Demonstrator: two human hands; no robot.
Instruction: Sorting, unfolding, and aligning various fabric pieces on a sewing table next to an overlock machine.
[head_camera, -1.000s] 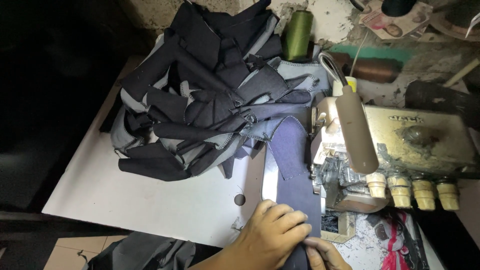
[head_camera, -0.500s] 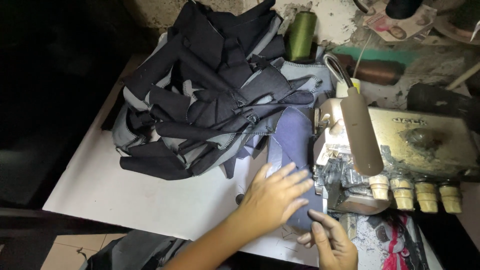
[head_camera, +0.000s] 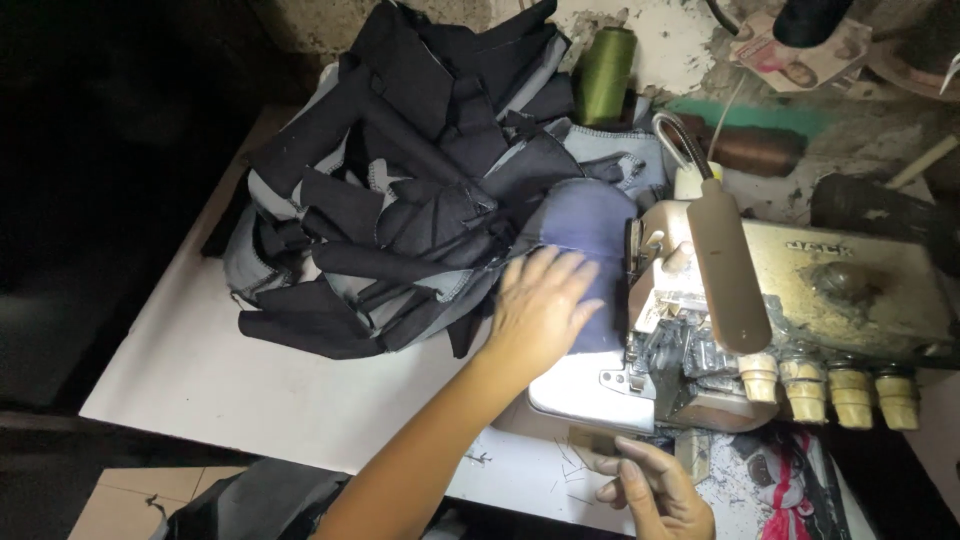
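My left hand (head_camera: 538, 308) lies flat, fingers spread, on a blue-grey fabric piece (head_camera: 585, 222) just left of the overlock sewing machine (head_camera: 800, 300). The fabric runs from under my palm up toward the pile behind the machine's needle area. My right hand (head_camera: 650, 490) rests at the table's front edge below the machine's metal plate (head_camera: 590, 395), fingers loosely curled and holding nothing that I can see.
A big heap of dark and grey cut fabric pieces (head_camera: 400, 190) covers the back left of the white table (head_camera: 230, 380). A green thread cone (head_camera: 605, 60) and a brown spool (head_camera: 750, 150) stand behind. Several cream knobs (head_camera: 830, 385) line the machine's front.
My left hand has slid the blue-grey fabric away from me, up past the machine toward the pile. My right hand has come off the fabric and dropped to the table's front edge.
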